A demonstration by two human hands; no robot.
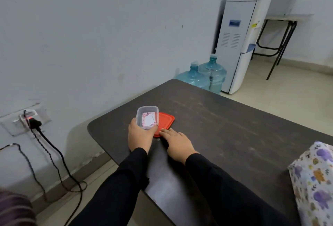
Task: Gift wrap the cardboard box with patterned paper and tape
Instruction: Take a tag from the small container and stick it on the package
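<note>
Wrapping not begun imo: your left hand (140, 135) grips the clear tub (147, 107) far left, right hand (177, 142) flat, touching red lid (166, 121), patterned paper (313, 180) untouched near right, no cardboard box in view.

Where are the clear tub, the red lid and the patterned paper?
clear tub (139, 116): head view, left wall.
red lid (166, 121): head view, bare top.
patterned paper (315, 180): head view, middle of visible part.
</note>
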